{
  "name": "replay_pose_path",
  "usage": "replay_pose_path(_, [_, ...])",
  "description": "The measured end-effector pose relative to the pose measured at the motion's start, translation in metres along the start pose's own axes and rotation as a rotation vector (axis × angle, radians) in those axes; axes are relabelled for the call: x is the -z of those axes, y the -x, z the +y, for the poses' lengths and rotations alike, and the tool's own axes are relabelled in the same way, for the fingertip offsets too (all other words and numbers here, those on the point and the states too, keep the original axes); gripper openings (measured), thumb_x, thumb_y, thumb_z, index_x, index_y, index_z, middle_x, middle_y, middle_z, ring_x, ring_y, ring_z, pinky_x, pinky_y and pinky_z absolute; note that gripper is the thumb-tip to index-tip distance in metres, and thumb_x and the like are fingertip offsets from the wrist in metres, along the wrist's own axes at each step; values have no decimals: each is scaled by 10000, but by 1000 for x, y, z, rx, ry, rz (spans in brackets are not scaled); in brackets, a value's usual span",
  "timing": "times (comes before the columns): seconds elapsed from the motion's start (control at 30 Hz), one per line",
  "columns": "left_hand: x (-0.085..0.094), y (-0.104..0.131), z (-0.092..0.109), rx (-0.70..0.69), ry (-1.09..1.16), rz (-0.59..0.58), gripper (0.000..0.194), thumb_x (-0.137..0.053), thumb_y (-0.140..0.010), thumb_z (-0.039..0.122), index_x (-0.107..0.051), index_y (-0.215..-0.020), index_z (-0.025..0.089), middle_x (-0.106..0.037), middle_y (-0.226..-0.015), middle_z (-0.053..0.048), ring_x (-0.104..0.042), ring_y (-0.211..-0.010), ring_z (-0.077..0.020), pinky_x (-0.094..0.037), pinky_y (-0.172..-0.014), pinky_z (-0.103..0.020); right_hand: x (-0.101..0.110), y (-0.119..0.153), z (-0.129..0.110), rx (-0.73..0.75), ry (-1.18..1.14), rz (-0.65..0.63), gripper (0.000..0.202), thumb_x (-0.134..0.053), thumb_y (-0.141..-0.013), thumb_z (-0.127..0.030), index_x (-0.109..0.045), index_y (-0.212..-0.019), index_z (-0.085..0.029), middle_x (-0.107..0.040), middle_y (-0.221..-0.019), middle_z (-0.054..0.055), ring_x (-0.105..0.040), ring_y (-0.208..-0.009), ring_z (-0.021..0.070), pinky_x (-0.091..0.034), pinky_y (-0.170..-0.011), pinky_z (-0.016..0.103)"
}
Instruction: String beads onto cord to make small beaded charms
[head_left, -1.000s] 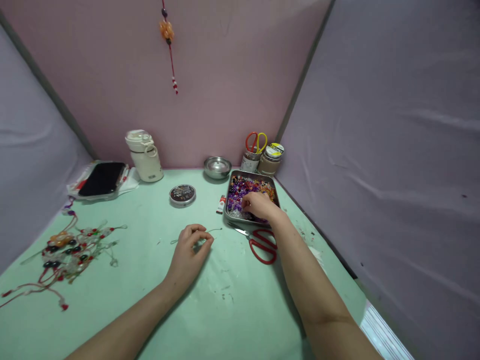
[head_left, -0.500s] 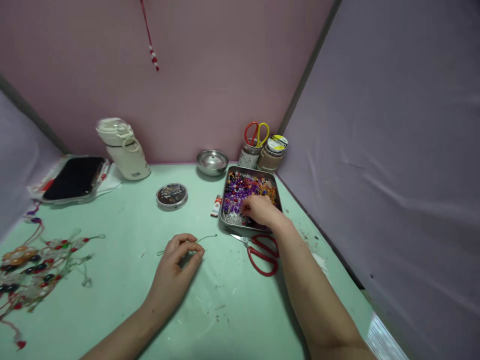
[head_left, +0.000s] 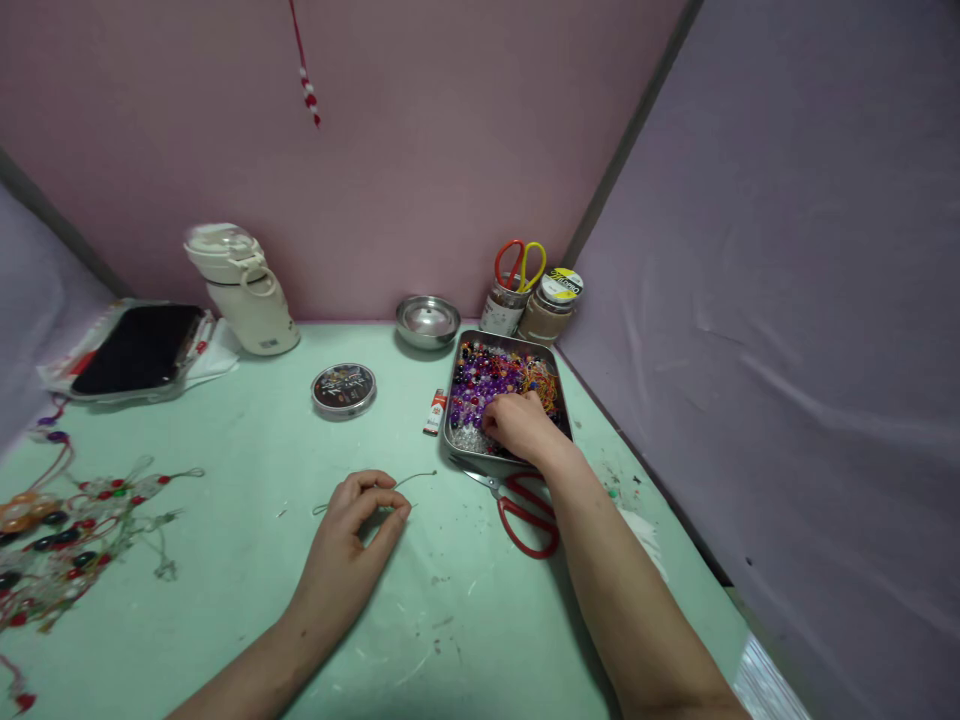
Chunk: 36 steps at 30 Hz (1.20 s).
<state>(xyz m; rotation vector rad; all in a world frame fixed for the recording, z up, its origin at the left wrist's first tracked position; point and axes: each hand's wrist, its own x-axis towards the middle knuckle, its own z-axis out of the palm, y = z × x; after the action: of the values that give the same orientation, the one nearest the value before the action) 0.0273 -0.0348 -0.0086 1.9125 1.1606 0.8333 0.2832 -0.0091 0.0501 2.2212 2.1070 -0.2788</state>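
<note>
Low over the table, my left hand (head_left: 358, 525) pinches a thin green cord (head_left: 415, 475) between thumb and fingers; the cord's ends stick out on both sides of the hand. My right hand (head_left: 517, 425) reaches into a metal tray (head_left: 448, 442) of beads (head_left: 487, 375), mostly purple with some red, black and clear ones. Its fingers are closed down among the clear beads at the near left corner, and their tips are hidden, so what they hold cannot be made out. Red-handled scissors (head_left: 527, 515) lie just below the tray, partly behind my right forearm.
Left of the tray lie a lighter (head_left: 434, 412) and a round spool case (head_left: 343, 389). A steel bowl (head_left: 427, 322), a jar with scissors (head_left: 503, 308) and another jar (head_left: 547, 315) stand behind. Far left are a bottle (head_left: 251, 300), a phone (head_left: 139, 348) and beaded strings (head_left: 67, 540).
The view has shifted slightly. My right hand stays in the near part of the tray with its fingers among the beads, and my left hand keeps its pinch on the cord.
</note>
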Motion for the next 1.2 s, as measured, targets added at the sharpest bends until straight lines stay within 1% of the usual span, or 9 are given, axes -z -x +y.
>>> replay_pose_path(0.23, [0, 0, 1, 4, 9, -4, 169, -556, -835, 375, -656, -773, 254, -567, -1033, -53, -572, -963, -232, -478, -885, -414, 1, 2, 5, 21, -19, 48, 152, -537, -786, -142, -682, -772, -184, -708, -904, 87, -604, -880, 216, -301, -756, 310])
replay_pose_path(0.47, [-1, 0, 2, -10, 23, 17, 156, -558, -834, 357, -657, -772, 252, -571, -1020, -43, -575, -955, -222, -479, -873, -397, 28, 22, 23, 39, -304, 386, 123, -513, -728, -129, -603, -779, -196, -613, -696, 4, -501, -625, 140, -312, -594, 256])
replay_pose_path(0.57, [-1, 0, 3, -21, 31, 18, 153, -556, -842, 348, -653, -781, 247, -571, -1021, -42, -574, -954, -215, -475, -876, -387, 34, 35, 16, 70, -442, 496, 130, -510, -721, -122, -601, -763, -205, -584, -672, -15, -492, -618, 133, -345, -605, 255])
replay_pose_path(0.67, [0, 0, 3, -40, 46, 27, 146, -550, -853, 333, -645, -791, 240, -570, -1018, -43, -563, -973, -210, -463, -883, -376, 21, 48, -2, 47, -642, 548, 140, -522, -743, -140, -637, -787, -207, -619, -720, -3, -542, -664, 137, -404, -655, 262])
replay_pose_path(0.73, [0, 1, 2, -50, 54, 38, 140, -550, -858, 325, -641, -801, 236, -571, -1017, -44, -561, -966, -204, -462, -878, -368, 2, 57, -20, 36, -857, 483, 134, -546, -759, -172, -666, -808, -206, -665, -784, 15, -580, -700, 142, -441, -678, 275])
replay_pose_path(0.8, [0, 0, 3, -66, 60, 46, 134, -552, -863, 316, -639, -807, 232, -572, -1008, -45, -558, -961, -200, -461, -869, -361, -22, 65, -39, 40, -1121, 344, 111, -593, -768, -231, -683, -825, -201, -687, -803, 26, -610, -737, 150, -468, -704, 290])
replay_pose_path(0.93, [0, 0, 3, -99, 64, 65, 121, -559, -869, 300, -641, -820, 226, -570, -990, -46, -551, -971, -195, -450, -869, -357, -58, 73, -70, -118, -1475, 157, 137, -693, -725, -296, -696, -807, -186, -675, -718, 10, -595, -651, 131, -483, -654, 287])
replay_pose_path(1.03, [0, 0, 4, -98, 59, 65, 118, -562, -873, 296, -639, -817, 225, -567, -989, -44, -548, -965, -192, -449, -870, -358, -65, 74, -81, -173, -1609, 114, 152, -738, -688, -290, -706, -782, -175, -673, -681, 8, -603, -632, 129, -502, -667, 296])
replay_pose_path(1.2, [-2, 1, 5, -110, 37, 55, 103, -561, -877, 271, -640, -826, 229, -570, -987, -37, -540, -972, -194, -445, -865, -361, -66, 71, -83, -201, -1682, 144, 169, -759, -673, -296, -703, -769, -169, -685, -703, 22, -630, -658, 139, -515, -684, 298])
